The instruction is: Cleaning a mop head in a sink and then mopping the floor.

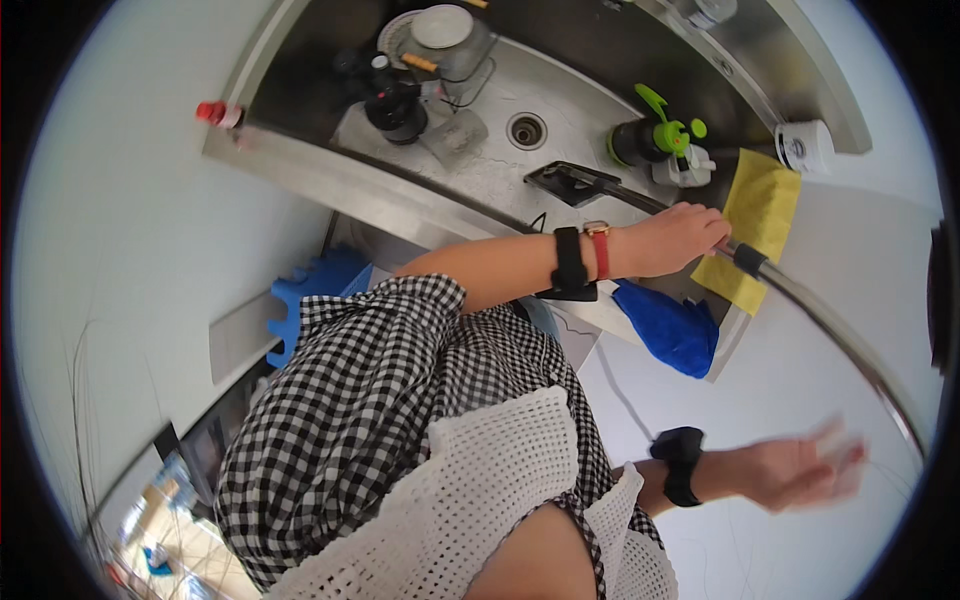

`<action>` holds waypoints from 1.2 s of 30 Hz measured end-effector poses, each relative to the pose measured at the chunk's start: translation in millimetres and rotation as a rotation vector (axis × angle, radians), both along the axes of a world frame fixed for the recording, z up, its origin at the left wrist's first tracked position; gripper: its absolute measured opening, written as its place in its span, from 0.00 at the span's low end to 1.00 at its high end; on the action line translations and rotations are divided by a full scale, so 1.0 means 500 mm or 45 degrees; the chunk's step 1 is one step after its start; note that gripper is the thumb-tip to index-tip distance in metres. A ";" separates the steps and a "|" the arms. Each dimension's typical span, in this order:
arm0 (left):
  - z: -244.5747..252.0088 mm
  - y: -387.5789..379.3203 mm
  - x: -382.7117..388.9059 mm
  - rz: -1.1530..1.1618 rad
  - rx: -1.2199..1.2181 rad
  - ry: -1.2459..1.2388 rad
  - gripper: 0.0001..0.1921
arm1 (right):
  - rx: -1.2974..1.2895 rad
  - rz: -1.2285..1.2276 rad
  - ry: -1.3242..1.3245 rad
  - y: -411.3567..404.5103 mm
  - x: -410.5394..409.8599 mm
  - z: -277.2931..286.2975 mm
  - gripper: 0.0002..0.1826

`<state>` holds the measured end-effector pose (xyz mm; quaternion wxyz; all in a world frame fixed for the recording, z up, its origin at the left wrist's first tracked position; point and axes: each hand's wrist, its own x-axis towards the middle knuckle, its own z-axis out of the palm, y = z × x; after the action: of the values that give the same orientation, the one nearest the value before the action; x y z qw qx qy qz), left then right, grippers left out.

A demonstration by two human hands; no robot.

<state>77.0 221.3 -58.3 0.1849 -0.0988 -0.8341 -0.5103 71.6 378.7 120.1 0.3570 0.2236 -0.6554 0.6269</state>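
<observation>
My left hand [686,236], with a black band and a red-strapped watch at its wrist, is closed around a metal pole [825,319]. The pole's flat black rectangular head [574,182] rests in a stainless steel sink [517,180], near the drain. My right hand [806,465] is at the lower right, blurred, apart from the pole; its fingers look spread and nothing shows in them. A yellow cloth [761,206] hangs over the sink's rim beyond my left hand, and a blue cloth [671,330] lies below it over the edge.
In the sink stand a black spray bottle with a green top [649,141], a white container [686,166], a dark bottle [397,112] and a clear vessel [456,136]. A white tub [802,146] sits on the ledge. A red-capped bottle [219,114] is at the left corner.
</observation>
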 end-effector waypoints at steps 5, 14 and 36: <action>0.010 -0.011 -0.028 0.110 0.053 0.056 0.08 | 0.045 0.376 -0.779 -0.149 -0.061 -0.079 0.32; 0.130 0.015 -0.013 0.176 -0.015 0.431 0.19 | -0.628 -0.064 -0.759 -0.131 -0.084 -0.056 0.23; 0.050 -0.100 0.175 0.175 -0.059 -0.166 0.12 | 0.457 -0.967 0.053 0.384 0.013 0.043 0.16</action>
<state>164.5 171.4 -33.1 0.1623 -0.0122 -0.8607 -0.4825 78.3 570.7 141.5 0.5314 0.0373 -0.7827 0.3219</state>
